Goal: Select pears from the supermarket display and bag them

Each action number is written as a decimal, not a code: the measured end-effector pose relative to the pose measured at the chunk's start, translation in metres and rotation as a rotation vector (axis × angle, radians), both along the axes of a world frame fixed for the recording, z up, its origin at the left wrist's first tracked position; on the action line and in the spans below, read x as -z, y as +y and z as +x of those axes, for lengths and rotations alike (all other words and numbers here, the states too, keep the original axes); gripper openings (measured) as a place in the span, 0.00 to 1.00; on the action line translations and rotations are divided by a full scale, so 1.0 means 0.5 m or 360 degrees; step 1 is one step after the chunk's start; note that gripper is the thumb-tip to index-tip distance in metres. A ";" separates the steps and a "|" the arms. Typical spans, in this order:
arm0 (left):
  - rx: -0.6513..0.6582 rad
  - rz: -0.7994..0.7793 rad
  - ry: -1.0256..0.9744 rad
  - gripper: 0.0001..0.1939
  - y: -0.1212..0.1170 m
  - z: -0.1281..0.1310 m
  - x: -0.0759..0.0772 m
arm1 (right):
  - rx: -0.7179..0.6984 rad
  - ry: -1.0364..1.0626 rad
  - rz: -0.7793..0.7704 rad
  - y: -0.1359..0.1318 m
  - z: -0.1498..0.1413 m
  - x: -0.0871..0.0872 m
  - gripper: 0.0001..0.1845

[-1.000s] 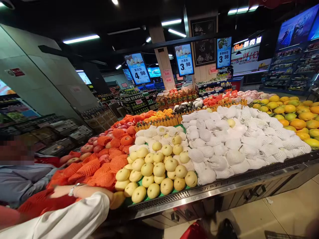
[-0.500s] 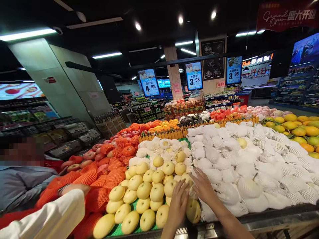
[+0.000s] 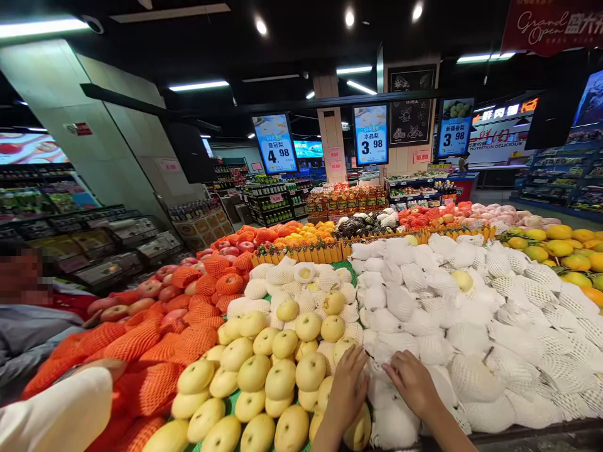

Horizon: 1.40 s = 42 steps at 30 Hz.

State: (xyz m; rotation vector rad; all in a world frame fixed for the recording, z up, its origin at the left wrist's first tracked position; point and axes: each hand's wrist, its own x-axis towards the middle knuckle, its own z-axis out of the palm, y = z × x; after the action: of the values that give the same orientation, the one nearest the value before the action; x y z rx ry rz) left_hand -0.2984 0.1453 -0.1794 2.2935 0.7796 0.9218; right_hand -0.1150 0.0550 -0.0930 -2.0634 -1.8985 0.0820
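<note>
Both my hands rest on the front of a fruit display. My left hand (image 3: 346,384) lies on the pile of bare yellow pears (image 3: 277,364), its fingers held together and curved over one pear at the pile's right edge. My right hand (image 3: 414,382) sits just beside it on the white foam-netted fruit (image 3: 471,326), fingers curled down onto one white net. The two hands are about a hand's width apart, at the line where the yellow pile meets the white one.
Apples in orange nets (image 3: 155,351) fill the left side, with another person's white sleeve (image 3: 56,414) over them and a person in grey (image 3: 28,326) behind. Yellow-orange fruit (image 3: 565,248) lies at the far right. Price signs (image 3: 276,143) hang above. The stand's metal edge (image 3: 541,433) runs along the front.
My hands came into view from below and landed on the fruit. Since half a second ago they have drawn nearer to me and the fingers have curled. The camera has moved closer to the stand.
</note>
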 end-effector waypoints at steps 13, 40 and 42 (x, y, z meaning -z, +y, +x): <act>-0.0426 -0.0289 0.0412 0.41 0.078 -0.007 -0.064 | -0.0167 -0.0226 -0.0205 0.066 -0.055 0.045 0.43; -0.1045 -0.0044 -0.0225 0.35 0.489 -0.111 -0.112 | -0.0024 -0.0263 -0.0451 0.529 -0.102 -0.124 0.32; -0.0914 -0.0106 -0.0027 0.38 0.514 -0.088 -0.114 | -0.0009 -0.0199 -0.0375 0.581 -0.100 -0.122 0.34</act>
State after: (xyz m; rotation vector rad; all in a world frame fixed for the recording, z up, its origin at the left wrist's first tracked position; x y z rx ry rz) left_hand -0.3424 0.4023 -0.1227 2.0268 1.4799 1.1293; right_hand -0.1649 0.3453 -0.0320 -2.2636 -2.0551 0.1907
